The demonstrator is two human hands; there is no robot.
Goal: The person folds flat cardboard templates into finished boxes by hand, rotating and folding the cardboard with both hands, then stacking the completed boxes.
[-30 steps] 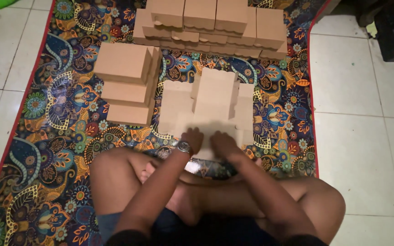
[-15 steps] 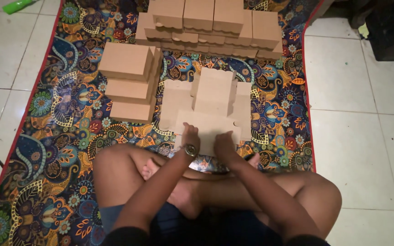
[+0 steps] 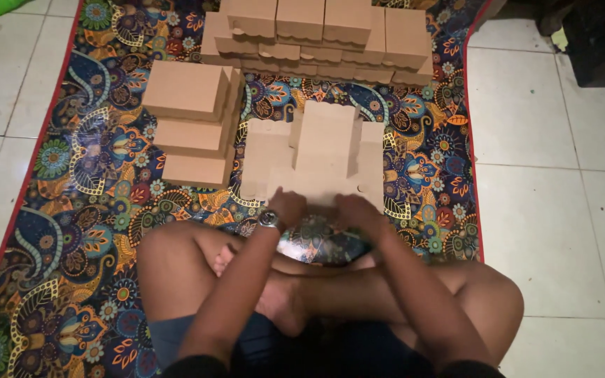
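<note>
Flat cardboard box blank (image 3: 316,157) lies long way pointing away from both hands, left hand (image 3: 287,207) and right hand (image 3: 356,210) gripping its near edge, stacked boxes (image 3: 192,122) left.

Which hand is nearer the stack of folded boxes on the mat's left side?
Left. The left hand rests on the flat cardboard sheet, just right of and below the stack of folded boxes. The right hand grips the sheet's edge farther right.

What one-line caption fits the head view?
Both hands, left and right, press a flat cardboard blank on a patterned mat.
</note>
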